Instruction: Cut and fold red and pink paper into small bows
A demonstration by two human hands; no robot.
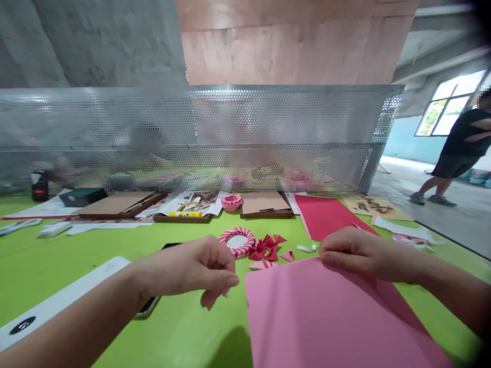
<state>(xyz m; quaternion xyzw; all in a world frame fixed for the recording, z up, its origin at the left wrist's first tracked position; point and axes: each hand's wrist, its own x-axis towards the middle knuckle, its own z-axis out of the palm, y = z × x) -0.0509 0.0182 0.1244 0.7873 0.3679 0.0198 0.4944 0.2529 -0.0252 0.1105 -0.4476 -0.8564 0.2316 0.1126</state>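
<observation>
The green table (180, 332) runs under both hands. Beneath the right hand (364, 254) lies a pink paper sheet (337, 317), its top edge pinched between the fingers. Just beyond the half-curled left hand (187, 268), whose hold is unclear, sit a striped paper ring (237, 242) and red paper folds (265, 247).

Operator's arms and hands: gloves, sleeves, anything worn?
Nothing worn that I can see. The left hand and right hand are bare, with no gloves, rings or cables. The left forearm and right forearm show no sleeves.
</observation>
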